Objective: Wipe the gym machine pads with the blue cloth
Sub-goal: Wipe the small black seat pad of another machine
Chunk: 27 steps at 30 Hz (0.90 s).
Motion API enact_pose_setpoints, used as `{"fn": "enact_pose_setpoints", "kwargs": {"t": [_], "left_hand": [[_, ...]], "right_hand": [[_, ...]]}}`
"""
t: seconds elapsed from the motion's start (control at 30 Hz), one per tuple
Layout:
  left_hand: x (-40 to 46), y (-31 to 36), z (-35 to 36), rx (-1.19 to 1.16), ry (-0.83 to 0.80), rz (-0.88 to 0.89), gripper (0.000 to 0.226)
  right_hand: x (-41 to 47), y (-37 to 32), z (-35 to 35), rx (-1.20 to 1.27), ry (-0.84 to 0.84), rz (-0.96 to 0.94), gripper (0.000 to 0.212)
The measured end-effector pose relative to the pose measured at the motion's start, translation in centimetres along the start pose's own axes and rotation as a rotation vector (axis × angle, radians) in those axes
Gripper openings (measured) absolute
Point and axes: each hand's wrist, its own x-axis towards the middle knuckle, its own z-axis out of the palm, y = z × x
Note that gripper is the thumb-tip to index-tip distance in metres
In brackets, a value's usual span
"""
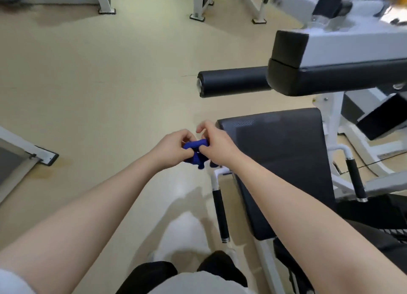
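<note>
A person's left hand [170, 149] and right hand [214, 145] meet in mid-air above the beige floor [99, 84], both with fingers curled around a bunched blue cloth [196, 154] held between them. The cloth hangs just beside the front left corner of the machine's dark seat pad [284, 161], not touching it. Beyond the seat, a black roller pad [233, 84] juts out from the white frame [343, 47]. Two black-gripped handles [220, 210] flank the seat.
</note>
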Motion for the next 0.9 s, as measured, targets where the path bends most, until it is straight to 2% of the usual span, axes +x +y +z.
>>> {"fn": "enact_pose_setpoints", "kwargs": {"t": [0.13, 0.2, 0.27, 0.33, 0.4, 0.47, 0.57, 0.73, 0.9], "left_hand": [[1.2, -2.2, -5.0, 0.117, 0.016, -0.038, 0.02], [2.4, -2.6, -6.4, 0.229, 0.047, 0.004, 0.021], [4.0, -2.8, -8.0, 0.251, 0.117, 0.071, 0.023], [6.2, -3.2, -10.0, 0.227, 0.193, 0.113, 0.025], [8.7, -3.6, -12.5, 0.166, 0.216, 0.109, 0.025], [11.3, -3.8, -15.0, 0.098, 0.165, 0.118, 0.023], [16.4, -3.6, -18.9, 0.12, 0.081, 0.142, 0.023], [27.6, -2.2, -26.8, 0.181, 0.018, 0.061, 0.029], [38.0, 0.8, -34.0, 0.023, -0.088, -0.041, 0.03]], "right_hand": [[4.3, -2.0, 2.4, -0.203, -0.07, 0.011, 0.019], [6.2, -2.5, 2.7, -0.409, -0.068, 0.03, 0.019], [8.8, -3.4, 2.8, -0.505, -0.005, 0.038, 0.016], [11.9, -4.6, 2.5, -0.437, 0.05, 0.009, 0.009], [15.3, -5.5, 2.2, -0.262, 0.048, 0.014, 0.013], [19.0, -5.7, 2.0, -0.052, 0.025, 0.075, 0.017], [26.0, -5.6, 1.3, 0.152, -0.004, 0.138, 0.016], [39.2, -6.7, -2.0, 0.175, -0.189, 0.194, 0.02], [49.8, -8.9, -6.7, 0.202, -0.115, 0.159, 0.02]]}}
